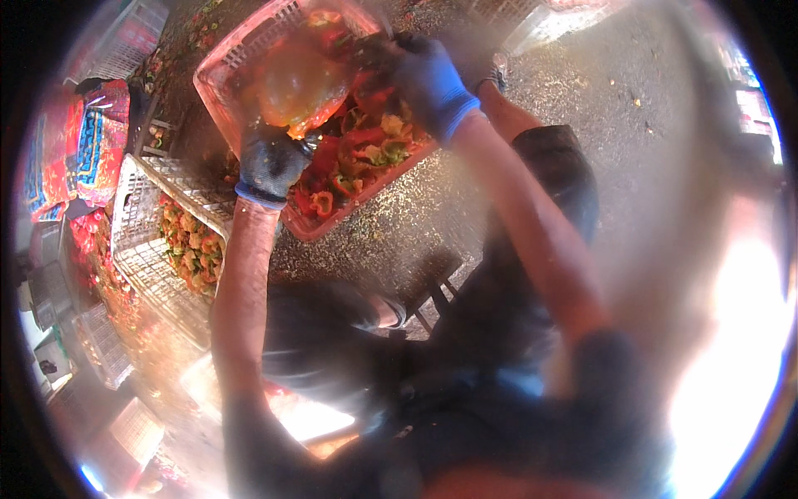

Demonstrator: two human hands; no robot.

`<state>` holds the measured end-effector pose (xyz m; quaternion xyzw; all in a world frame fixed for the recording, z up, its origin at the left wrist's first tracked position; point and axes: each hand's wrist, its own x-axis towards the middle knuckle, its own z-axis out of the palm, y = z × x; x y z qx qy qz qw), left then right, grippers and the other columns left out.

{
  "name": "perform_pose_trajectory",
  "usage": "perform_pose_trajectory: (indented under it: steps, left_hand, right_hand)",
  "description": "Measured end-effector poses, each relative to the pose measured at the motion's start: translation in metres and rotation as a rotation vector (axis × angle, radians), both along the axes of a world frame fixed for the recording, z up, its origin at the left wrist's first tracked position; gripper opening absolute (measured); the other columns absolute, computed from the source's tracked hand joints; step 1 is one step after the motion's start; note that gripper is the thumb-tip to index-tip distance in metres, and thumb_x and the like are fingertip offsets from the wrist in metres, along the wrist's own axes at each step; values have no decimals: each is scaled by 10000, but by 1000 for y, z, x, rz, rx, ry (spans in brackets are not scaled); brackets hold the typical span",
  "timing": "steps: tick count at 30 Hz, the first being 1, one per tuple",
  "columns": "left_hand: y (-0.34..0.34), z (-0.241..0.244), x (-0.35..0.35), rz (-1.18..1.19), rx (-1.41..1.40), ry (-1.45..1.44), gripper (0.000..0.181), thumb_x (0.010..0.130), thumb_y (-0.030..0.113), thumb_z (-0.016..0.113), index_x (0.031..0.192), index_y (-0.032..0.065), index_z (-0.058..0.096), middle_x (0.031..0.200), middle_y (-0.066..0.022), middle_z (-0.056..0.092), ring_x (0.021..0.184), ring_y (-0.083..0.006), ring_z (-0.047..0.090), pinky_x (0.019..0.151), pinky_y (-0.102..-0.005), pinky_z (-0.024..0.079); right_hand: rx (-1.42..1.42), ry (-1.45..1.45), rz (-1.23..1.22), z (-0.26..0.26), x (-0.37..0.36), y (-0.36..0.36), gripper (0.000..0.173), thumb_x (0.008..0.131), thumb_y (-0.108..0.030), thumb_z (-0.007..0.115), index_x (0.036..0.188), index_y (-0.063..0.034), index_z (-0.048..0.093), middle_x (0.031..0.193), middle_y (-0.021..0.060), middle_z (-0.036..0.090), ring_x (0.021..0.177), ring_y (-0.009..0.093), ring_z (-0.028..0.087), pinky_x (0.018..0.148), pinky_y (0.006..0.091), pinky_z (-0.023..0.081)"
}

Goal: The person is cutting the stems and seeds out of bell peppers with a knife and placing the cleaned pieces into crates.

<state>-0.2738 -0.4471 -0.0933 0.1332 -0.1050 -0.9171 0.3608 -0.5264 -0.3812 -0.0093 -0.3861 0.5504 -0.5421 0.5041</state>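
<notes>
My left hand [274,163], in a dark knit glove with a blue cuff, is over the left side of a red plastic crate [215,93]. It grips a red-orange bell pepper [305,112], partly hidden by a blurred smear on the picture. My right hand [433,87] wears a blue glove with dark fingers and is above the crate's right side. Its fingers are blurred, so I cannot see what they hold. Below both hands, cut red bell peppers [361,143] with pale seed cores and green bits fill the crate.
Left of my arm, a white plastic crate [168,240] lies on its side with seed cores [193,249] inside. Patterned fabric [93,146] is beyond it. Seeds litter the floor [399,209] before my legs. More crates [555,28] stand at the far right.
</notes>
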Motion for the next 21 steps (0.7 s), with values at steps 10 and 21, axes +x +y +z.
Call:
perform_pose_trajectory:
  steps: [10, 21]
  left_hand:
    - [1, -2, 19, 73, -140, -259, 519, 998, 354, 540, 1440, 93, 462, 1401, -108, 557, 1249, -293, 550, 1032, -471, 465]
    - [-48, 21, 68, -112, -1755, -1435, 504, 886, 134, 654, 1378, 101, 549, 1233, -116, 675, 1057, -262, 666, 880, -385, 547]
  right_hand:
    - [-1, -18, 33, -3, 22, 6, 377, 985, -289, 605, 1217, 5, 640, 1038, 97, 707, 720, 175, 684, 519, 300, 530]
    - [-31, -146, -75, 11, 2, 7, 382, 944, -294, 665, 1106, 52, 692, 894, 99, 711, 747, 169, 656, 646, 313, 547]
